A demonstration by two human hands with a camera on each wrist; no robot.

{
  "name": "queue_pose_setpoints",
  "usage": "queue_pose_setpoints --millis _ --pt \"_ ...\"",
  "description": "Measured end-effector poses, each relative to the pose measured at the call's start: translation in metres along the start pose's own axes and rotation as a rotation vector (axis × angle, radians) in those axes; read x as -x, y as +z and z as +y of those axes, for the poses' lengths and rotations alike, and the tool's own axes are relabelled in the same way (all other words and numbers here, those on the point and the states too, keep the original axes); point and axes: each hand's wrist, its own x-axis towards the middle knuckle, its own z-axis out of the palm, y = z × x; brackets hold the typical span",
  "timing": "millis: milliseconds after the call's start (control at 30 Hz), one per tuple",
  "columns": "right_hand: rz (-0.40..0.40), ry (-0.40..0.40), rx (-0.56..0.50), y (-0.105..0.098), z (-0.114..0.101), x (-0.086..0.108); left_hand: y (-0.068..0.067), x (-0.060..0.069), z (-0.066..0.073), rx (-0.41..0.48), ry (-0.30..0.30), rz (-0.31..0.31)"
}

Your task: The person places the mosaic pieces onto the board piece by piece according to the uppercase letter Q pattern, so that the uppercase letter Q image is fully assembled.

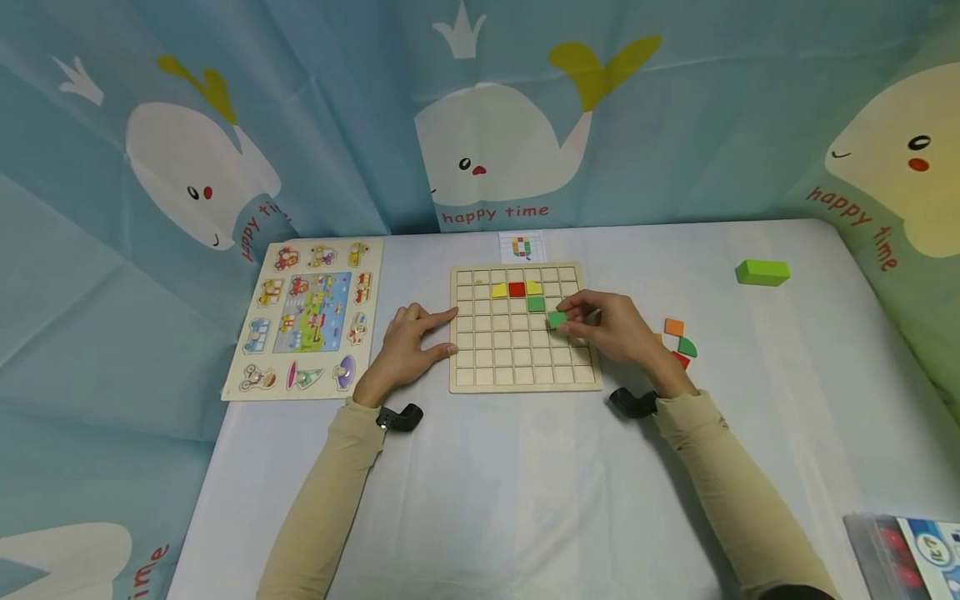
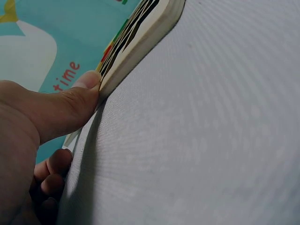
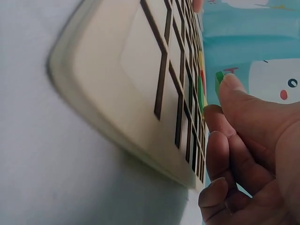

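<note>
head view: one green piece (image 1: 556, 321), pinched in the right hand (image 1: 609, 327) over the right part of the gridded board (image 1: 501, 358); one left hand (image 1: 407, 343), spread, thumb and index finger against the board's left edge; one pattern card (image 1: 522, 247) beyond, worth consulting before release.
left wrist view: thumb against the board's edge; steady pressure should prevent sliding.
right wrist view: green piece at the thumb tip; contact with the board cannot be told. advised: align corners with one cell, lower flat, avoid nudging the seated green square (image 1: 536, 304).
</note>
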Motion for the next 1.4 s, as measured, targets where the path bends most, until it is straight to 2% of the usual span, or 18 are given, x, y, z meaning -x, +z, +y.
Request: queue_pose_setpoints --millis 567,1100,1400 --pt "-0.021 -0.067 0.031 0.010 -0.001 -0.014 0.001 -0.001 -0.001 0.000 -0.001 -0.002" --pt "-0.067 -0.058 0.052 0.014 -0.003 -0.021 0.000 -0.001 -0.001 0.008 -0.009 -0.008" --pt "-0.054 -0.078 0.084 0.016 -0.003 -0.023 -0.001 -0.001 0.000 0.006 -0.008 -0.008"
